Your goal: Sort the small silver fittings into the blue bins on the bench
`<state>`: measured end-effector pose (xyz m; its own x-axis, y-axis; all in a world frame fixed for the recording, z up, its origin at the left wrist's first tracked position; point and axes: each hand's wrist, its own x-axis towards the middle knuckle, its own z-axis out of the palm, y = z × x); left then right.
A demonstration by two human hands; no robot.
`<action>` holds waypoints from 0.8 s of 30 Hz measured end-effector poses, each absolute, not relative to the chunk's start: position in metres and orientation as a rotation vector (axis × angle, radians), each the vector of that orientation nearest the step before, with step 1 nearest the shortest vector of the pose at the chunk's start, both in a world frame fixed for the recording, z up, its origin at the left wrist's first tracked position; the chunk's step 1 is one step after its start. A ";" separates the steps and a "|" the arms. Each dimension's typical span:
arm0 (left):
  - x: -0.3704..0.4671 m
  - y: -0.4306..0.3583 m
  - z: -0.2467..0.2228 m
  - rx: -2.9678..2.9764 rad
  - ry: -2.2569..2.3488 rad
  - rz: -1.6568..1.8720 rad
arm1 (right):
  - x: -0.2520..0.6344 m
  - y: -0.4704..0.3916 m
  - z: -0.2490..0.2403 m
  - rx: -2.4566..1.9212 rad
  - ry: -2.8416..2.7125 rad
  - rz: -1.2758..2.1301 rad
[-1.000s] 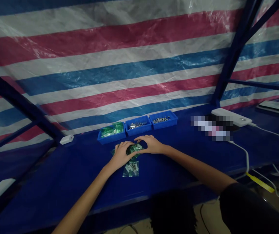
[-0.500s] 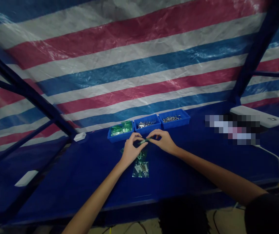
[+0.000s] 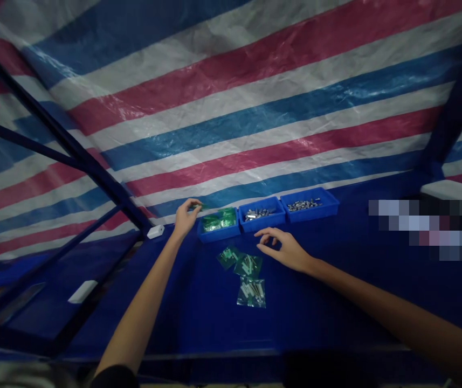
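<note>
My left hand (image 3: 186, 218) is at the left end of the tray row, fingers pinched on a small green plastic bag (image 3: 199, 206), partly hidden by the fingers. Over the table in front of the middle tray, my right hand (image 3: 285, 250) has its fingers bent and apart, with nothing in it. Three clear greenish packets of small white and metal pieces lie between the arms: a far packet (image 3: 228, 256), a middle packet (image 3: 248, 265) and a near packet (image 3: 251, 292). Beside my left hand, a blue tray (image 3: 219, 235) holds green plastic bags (image 3: 219, 220).
Along the back, a middle blue tray (image 3: 263, 224) and a right blue tray (image 3: 314, 214) hold small metal parts. A white adapter (image 3: 156, 231) sits left of them. Dark blue frame bars (image 3: 73, 143) rise at left, before a striped sheet (image 3: 231, 134). At right stands a white device (image 3: 461, 191).
My hands have moved apart. The left went left past the tray with the green bag; the right let go and opened. The view shifted, and the packets on the table are now uncovered.
</note>
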<state>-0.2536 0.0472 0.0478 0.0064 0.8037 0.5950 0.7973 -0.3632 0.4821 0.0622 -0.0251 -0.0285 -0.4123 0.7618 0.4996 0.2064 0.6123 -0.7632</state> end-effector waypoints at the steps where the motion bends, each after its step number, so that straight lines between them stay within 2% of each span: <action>1: -0.257 0.052 0.041 2.200 1.755 1.308 | 0.062 -0.025 -0.029 -0.770 -1.935 0.774; 6: -0.259 0.060 0.014 2.252 1.692 1.054 | 0.061 -0.024 -0.031 -0.785 -1.929 0.781; 12: -0.257 0.054 0.019 2.410 1.661 0.836 | 0.062 -0.024 -0.031 -0.775 -1.944 0.798; 15: -0.253 0.049 0.020 2.464 1.740 0.797 | 0.062 -0.024 -0.032 -0.764 -1.963 0.799; 24: -0.241 0.046 0.007 2.498 2.025 0.388 | 0.062 -0.024 -0.033 -0.789 -2.050 0.836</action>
